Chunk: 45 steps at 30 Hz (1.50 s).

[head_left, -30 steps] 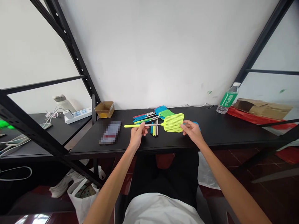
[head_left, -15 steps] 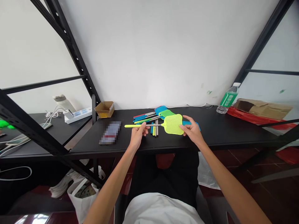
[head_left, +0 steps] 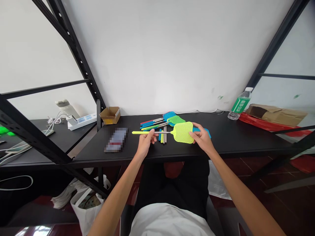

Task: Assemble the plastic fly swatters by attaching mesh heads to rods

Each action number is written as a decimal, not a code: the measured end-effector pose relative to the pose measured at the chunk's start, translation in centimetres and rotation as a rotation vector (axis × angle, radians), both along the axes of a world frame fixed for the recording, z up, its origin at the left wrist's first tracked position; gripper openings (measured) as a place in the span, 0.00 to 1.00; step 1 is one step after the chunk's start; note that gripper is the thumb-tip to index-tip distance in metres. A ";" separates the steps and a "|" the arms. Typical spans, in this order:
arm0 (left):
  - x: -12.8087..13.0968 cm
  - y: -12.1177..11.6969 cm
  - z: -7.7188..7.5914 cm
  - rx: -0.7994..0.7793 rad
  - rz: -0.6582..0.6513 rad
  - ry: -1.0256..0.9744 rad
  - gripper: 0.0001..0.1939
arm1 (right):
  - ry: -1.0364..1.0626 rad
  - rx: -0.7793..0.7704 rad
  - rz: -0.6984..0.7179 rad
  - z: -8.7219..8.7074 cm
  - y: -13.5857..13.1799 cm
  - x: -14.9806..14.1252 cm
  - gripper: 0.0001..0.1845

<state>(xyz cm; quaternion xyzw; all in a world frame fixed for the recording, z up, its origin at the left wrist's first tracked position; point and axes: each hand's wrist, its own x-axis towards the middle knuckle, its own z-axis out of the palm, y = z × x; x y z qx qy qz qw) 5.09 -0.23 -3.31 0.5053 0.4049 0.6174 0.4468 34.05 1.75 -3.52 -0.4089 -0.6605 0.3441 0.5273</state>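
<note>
A yellow-green fly swatter [head_left: 182, 132] with a perforated head and a metal shaft lies level across both my hands, above the black table. My left hand [head_left: 147, 138] pinches it where the handle meets the shaft. My right hand [head_left: 202, 137] grips the right edge of its head, thumb on top. Behind it lies a pile of assembled swatters, with a green swatter head [head_left: 176, 120] over blue ones. Several loose handles and metal rods [head_left: 165, 136] lie just below the shaft. A blue swatter head [head_left: 208, 132] shows partly behind my right hand.
A small open cardboard box [head_left: 110, 116] stands at the back left, and a blurred phone-like object [head_left: 116, 140] lies nearer. A water bottle [head_left: 240, 104] stands at the right beside flattened cardboard [head_left: 277, 113] on red plastic. A power strip [head_left: 82, 121] is further left, past the black frame post.
The yellow-green swatter has shifted very slightly right and down. The fingers of my right hand have drawn in a little at its head's edge. Both hands keep their hold.
</note>
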 end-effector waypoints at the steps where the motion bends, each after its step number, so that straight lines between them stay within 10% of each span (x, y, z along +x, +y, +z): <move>1: 0.0 0.0 -0.1 0.001 -0.002 0.003 0.22 | -0.002 -0.001 0.004 0.0 0.0 0.0 0.33; 45: -0.2 0.2 -0.1 -0.015 -0.001 -0.007 0.23 | 0.018 -0.011 0.039 -0.3 0.3 0.2 0.27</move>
